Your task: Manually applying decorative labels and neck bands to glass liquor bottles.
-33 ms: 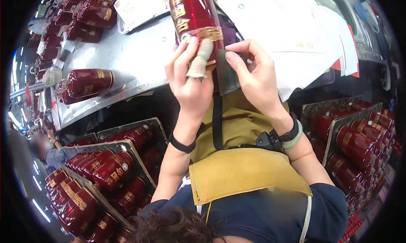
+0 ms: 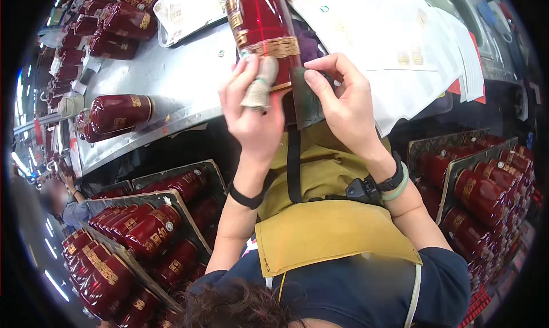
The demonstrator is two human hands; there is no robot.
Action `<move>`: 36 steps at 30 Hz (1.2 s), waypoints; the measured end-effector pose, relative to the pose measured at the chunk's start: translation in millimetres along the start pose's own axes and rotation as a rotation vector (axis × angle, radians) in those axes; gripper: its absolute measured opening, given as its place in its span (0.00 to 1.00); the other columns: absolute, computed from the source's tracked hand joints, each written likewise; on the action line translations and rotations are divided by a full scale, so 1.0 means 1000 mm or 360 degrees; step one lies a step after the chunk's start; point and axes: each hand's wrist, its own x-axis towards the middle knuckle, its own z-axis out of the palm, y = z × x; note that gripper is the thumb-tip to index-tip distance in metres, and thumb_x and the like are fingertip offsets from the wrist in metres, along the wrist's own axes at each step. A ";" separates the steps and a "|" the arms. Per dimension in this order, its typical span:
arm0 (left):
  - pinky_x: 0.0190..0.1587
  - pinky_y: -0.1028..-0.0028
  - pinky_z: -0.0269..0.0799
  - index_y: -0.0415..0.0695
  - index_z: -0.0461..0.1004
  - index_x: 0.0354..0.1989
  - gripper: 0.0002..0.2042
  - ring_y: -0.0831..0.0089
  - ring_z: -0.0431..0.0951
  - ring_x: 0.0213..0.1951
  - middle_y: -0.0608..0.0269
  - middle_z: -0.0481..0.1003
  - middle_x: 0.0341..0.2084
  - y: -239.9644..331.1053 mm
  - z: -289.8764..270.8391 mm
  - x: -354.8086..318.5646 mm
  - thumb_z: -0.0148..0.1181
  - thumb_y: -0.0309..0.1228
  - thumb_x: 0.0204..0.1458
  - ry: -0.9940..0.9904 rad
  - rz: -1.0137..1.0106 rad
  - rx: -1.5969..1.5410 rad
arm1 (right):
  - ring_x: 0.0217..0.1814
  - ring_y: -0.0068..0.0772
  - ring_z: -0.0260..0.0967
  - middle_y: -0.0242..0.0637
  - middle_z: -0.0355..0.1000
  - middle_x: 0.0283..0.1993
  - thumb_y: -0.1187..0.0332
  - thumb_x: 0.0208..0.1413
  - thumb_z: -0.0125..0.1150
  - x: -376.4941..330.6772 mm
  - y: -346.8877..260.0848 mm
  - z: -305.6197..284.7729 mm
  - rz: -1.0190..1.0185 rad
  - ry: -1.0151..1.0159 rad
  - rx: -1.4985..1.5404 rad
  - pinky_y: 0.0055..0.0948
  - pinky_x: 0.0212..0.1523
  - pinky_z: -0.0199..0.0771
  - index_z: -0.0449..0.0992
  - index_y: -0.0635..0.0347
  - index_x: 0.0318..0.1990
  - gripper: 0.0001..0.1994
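A glossy dark red bottle point(image 2: 266, 19) with gold lettering and a gold textured band lies on its side at the table's near edge, its base toward me. My left hand point(image 2: 251, 111) is closed about the base end, fingers pressed to the glass and slightly blurred. A beige cloth finger cover point(image 2: 260, 88) sits on one of its fingers. Just right of the base, my right hand point(image 2: 349, 96) pinches a dark green, film-like sheet point(image 2: 307, 102) between thumb and forefinger. The sheet hangs down beside the bottle. A thin red light line runs along the glass.
Another red bottle point(image 2: 121, 114) lies on the metal table point(image 2: 189, 82) to the left. White sheets point(image 2: 394, 36) cover the right side; a tray point(image 2: 186, 14) stands behind. Crates of red bottles flank me, left point(image 2: 151, 231) and right point(image 2: 483, 196). A person point(image 2: 71, 205) is at far left.
The bottle has rolled, its gold lettering shifting left and more plain red glass showing. My left hand has moved slightly left with it. The right hand is nearly still.
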 end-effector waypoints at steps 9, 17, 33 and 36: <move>0.62 0.64 0.71 0.38 0.74 0.63 0.34 0.55 0.74 0.61 0.51 0.72 0.61 0.002 -0.003 -0.003 0.71 0.13 0.41 -0.0019 -0.0058 -0.0032 | 0.43 0.17 0.69 0.30 0.74 0.40 0.75 0.65 0.62 0.000 -0.005 -0.001 0.0033 -0.0135 -0.0085 0.21 0.46 0.70 0.77 0.67 0.46 0.06; 0.64 0.61 0.68 0.36 0.73 0.62 0.31 0.53 0.75 0.60 0.50 0.74 0.59 0.002 -0.010 -0.004 0.71 0.17 0.44 0.0023 -0.0241 0.0032 | 0.29 0.16 0.65 0.31 0.77 0.32 0.72 0.60 0.66 0.000 0.001 0.001 -0.0027 0.0005 0.0000 0.23 0.29 0.64 0.79 0.64 0.41 0.06; 0.56 0.63 0.77 0.37 0.80 0.52 0.22 0.53 0.82 0.52 0.47 0.81 0.48 0.001 -0.018 -0.009 0.71 0.21 0.45 -0.0095 -0.0339 -0.0169 | 0.43 0.22 0.72 0.34 0.77 0.40 0.76 0.64 0.63 -0.007 -0.011 -0.003 0.0234 0.0090 0.0128 0.23 0.46 0.73 0.78 0.68 0.43 0.05; 0.60 0.58 0.74 0.36 0.78 0.53 0.25 0.49 0.78 0.55 0.47 0.79 0.50 0.004 -0.017 -0.003 0.72 0.22 0.42 0.0062 -0.0403 -0.0380 | 0.43 0.23 0.70 0.36 0.74 0.44 0.72 0.68 0.60 0.007 0.007 -0.023 0.0127 0.0109 -0.0134 0.24 0.46 0.73 0.74 0.69 0.49 0.08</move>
